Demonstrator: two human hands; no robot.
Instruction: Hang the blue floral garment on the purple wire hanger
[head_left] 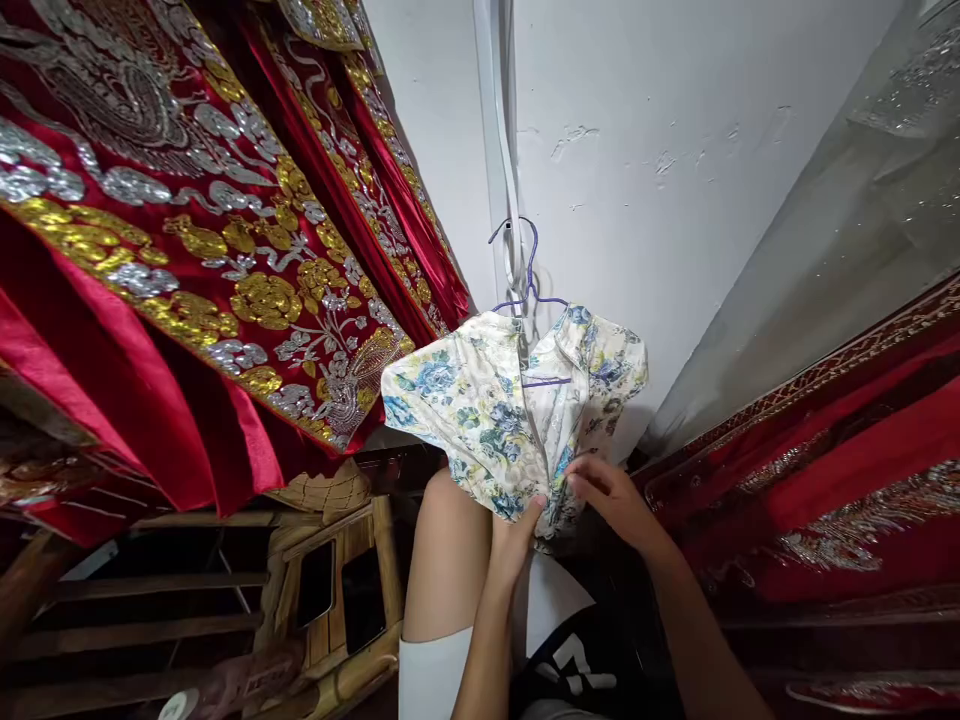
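A small white short-sleeved shirt (480,410) with blue flowers hangs on a purple wire hanger (532,260). Its front is open at the top, and the hanger's lower bar shows through the gap. My left hand (519,530) grips the bottom of the shirt's front, thumb on the outside and the other fingers hidden behind the cloth. Just to its right, my right hand (611,495) pinches the other front edge between thumb and fingers. Both hands are close together near the hem, above my knees.
The hanger hooks on a white strap (506,150) against a pale wall (637,120). Red sequined garments (262,270) hang at left; more red cloth (862,500) is at right, partly under clear plastic. Two dark phones (364,598) lie on a bamboo seat (386,560), near a bottle (240,685).
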